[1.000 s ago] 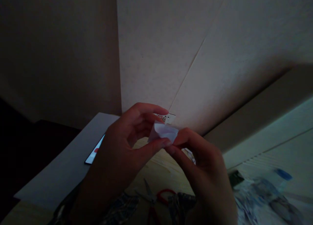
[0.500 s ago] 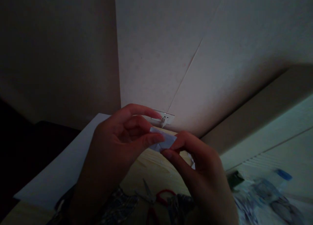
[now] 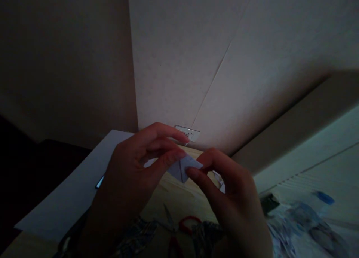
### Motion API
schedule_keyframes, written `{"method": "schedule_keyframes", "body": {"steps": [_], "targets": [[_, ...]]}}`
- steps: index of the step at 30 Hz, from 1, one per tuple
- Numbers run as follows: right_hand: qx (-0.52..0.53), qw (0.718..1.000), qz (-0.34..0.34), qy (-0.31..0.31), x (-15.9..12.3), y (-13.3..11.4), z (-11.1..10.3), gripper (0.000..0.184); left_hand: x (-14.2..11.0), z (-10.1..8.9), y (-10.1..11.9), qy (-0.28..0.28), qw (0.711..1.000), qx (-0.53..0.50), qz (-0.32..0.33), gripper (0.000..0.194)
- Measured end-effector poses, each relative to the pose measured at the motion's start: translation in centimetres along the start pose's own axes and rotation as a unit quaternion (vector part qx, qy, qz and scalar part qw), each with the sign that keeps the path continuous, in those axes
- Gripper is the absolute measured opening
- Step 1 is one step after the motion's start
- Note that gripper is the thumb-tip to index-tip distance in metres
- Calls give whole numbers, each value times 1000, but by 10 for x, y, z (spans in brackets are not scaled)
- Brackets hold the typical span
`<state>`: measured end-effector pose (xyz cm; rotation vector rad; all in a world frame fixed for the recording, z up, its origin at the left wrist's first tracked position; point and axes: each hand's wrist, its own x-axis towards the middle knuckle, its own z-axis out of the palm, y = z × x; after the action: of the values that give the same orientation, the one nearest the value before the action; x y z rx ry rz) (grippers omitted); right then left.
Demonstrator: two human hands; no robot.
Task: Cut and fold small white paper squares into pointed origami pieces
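A small folded piece of white paper (image 3: 179, 170) is held up in the air between my two hands. It has a pointed, diamond-like outline with a crease down its middle. My left hand (image 3: 140, 164) pinches its upper left part between thumb and fingers, the index finger reaching out above it. My right hand (image 3: 227, 183) grips the right corner, thumb in front and index finger behind. Below them, on the wooden table (image 3: 171, 192), lie scissors (image 3: 174, 226) with red handles, their blades apart.
A large white sheet (image 3: 67, 190) covers the table's left side, with a dark-edged device (image 3: 100, 182) partly hidden behind my left wrist. At the wall is a socket plate (image 3: 193, 133). To the right are crumpled clear plastic (image 3: 303, 216) and a blue cap (image 3: 325, 197).
The folded paper has turned from a flat strip shape to a diamond-like one showing its crease. My left thumb has shifted up toward its top corner.
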<state>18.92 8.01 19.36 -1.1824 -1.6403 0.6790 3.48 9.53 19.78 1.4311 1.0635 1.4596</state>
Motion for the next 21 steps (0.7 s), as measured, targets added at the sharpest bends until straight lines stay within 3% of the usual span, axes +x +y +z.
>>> {"method": "schedule_keyframes", "body": {"steps": [3, 8, 14, 21], "targets": [[16, 1000, 6, 24, -2, 1, 1, 23, 1, -1, -2, -6, 1000, -7, -3, 13], [39, 997, 38, 50, -5, 5, 0, 18, 1, -1, -7, -72, 997, -22, 17, 32], [28, 999, 36, 13, -2, 6, -2, 12, 0, 0, -6, -43, 998, 11, 40, 31], [-3, 1000, 19, 3, -2, 7, -3, 8, 0, 1, -7, -38, 999, -8, 21, 30]]}}
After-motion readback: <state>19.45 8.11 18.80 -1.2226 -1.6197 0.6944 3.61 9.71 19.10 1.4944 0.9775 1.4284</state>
